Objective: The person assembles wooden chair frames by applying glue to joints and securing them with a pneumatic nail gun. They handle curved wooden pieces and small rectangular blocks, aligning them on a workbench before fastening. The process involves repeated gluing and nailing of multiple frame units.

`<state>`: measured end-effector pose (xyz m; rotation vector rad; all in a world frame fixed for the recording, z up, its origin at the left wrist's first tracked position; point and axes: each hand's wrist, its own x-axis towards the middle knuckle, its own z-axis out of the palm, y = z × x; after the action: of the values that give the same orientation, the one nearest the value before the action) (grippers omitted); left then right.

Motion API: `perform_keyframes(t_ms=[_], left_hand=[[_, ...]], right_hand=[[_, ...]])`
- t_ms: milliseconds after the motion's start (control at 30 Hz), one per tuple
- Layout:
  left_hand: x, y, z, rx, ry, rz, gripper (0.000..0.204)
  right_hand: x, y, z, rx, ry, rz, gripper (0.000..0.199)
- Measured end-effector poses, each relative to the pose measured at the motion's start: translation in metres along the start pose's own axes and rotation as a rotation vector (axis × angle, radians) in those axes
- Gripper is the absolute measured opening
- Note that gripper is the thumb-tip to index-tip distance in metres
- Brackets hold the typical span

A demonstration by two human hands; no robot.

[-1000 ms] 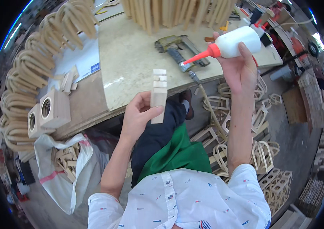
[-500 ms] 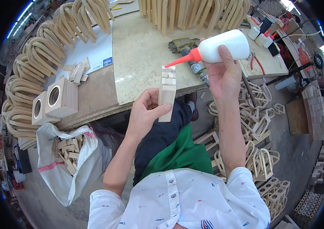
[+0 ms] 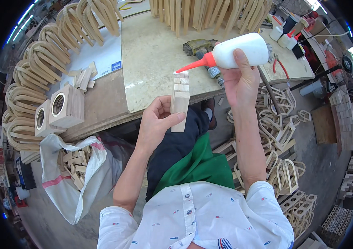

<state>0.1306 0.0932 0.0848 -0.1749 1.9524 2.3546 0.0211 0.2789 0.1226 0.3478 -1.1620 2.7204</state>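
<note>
The left hand (image 3: 155,124) clamps a stack of pale wooden strips (image 3: 180,108) between thumb and fingers, stepped end up; the right hand (image 3: 243,85) is closed around a white squeeze bottle (image 3: 245,49), its red nozzle (image 3: 195,64) slanting to the stack's top, though whether the tip touches cannot be told; doing this well likely calls for a steady stack and a light, even squeeze; beyond, a grimy power tool (image 3: 197,46) lies on the workbench (image 3: 149,66), perhaps the nearest obstacle; red-handled pliers (image 3: 283,69) lie farther right; bent wooden arches (image 3: 66,15) and round-holed blocks (image 3: 74,107) crowd the bench's left.
</note>
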Motion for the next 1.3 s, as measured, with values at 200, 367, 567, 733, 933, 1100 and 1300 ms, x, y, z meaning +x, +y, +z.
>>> perform_keyframes(t_ms=[200,367,567,733,933,1100,1300], left_hand=[[0.001,-0.003,0.0,-0.011,-0.003,-0.006,0.045],[0.001,-0.005,0.0,-0.013,-0.007,-0.006,0.044],[0.001,-0.009,-0.004,-0.021,0.01,0.015,0.043],[0.0,-0.012,-0.006,-0.046,0.044,0.025,0.043],[0.004,-0.022,-0.013,-0.051,0.05,0.059,0.045],[0.006,-0.021,-0.01,-0.041,0.033,0.05,0.045],[0.004,-0.017,-0.006,-0.036,0.04,0.039,0.043]], right_hand=[[-0.002,0.004,-0.003,0.02,-0.005,-0.008,0.043],[-0.003,0.005,-0.005,0.019,0.022,-0.016,0.043],[-0.003,0.008,-0.008,0.009,0.031,-0.021,0.043],[-0.006,0.007,-0.011,-0.044,0.037,-0.04,0.044],[-0.011,-0.002,-0.009,-0.088,0.001,-0.103,0.044],[-0.017,0.002,0.0,-0.045,-0.021,-0.073,0.044],[-0.02,0.013,-0.001,-0.046,-0.003,-0.027,0.046]])
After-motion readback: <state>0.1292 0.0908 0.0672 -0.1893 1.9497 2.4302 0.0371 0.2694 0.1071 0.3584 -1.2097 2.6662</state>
